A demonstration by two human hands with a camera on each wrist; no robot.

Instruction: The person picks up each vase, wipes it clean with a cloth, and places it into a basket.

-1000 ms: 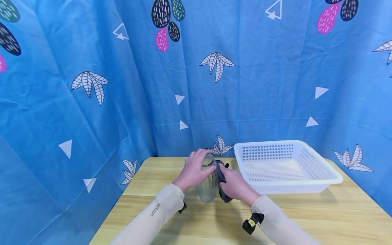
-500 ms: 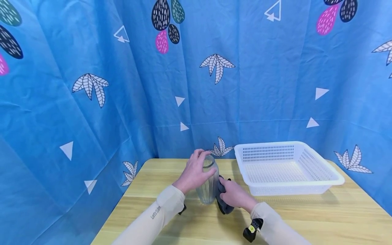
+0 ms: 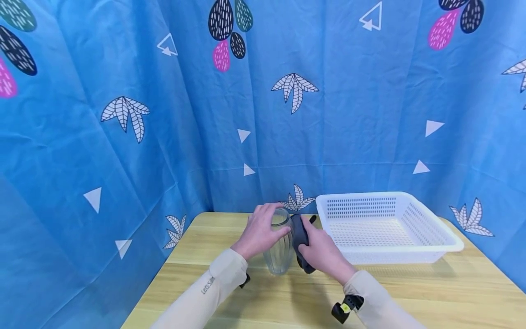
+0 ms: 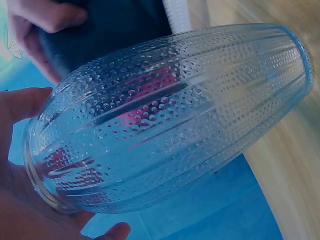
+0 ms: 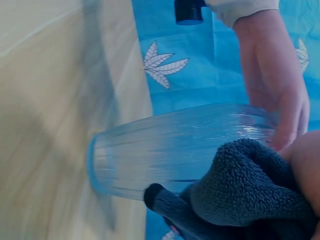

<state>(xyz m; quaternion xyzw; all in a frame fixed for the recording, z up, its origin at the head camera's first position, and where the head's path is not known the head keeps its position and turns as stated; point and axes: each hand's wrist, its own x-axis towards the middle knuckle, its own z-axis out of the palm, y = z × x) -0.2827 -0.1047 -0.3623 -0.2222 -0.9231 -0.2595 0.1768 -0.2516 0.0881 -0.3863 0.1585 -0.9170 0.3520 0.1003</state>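
Observation:
A clear ribbed glass vase stands upright on the wooden table, its surface dotted with small bumps in the left wrist view. My left hand grips it around the neck, thumb on the near side and fingers behind the rim. On the vase's right side, my right hand holds a bunched dark grey cloth. The cloth has a fluffy, towel-like weave in the right wrist view, where it overlaps the upper part of the glass. My right fingers are largely hidden behind the cloth.
A white perforated plastic basket sits on the table, just right of my right hand. A blue patterned curtain hangs behind the table and along its left side.
My right hand slid the cloth down the vase's right side, toward me, then brought it back up near the rim. The left hand and vase stay in place.

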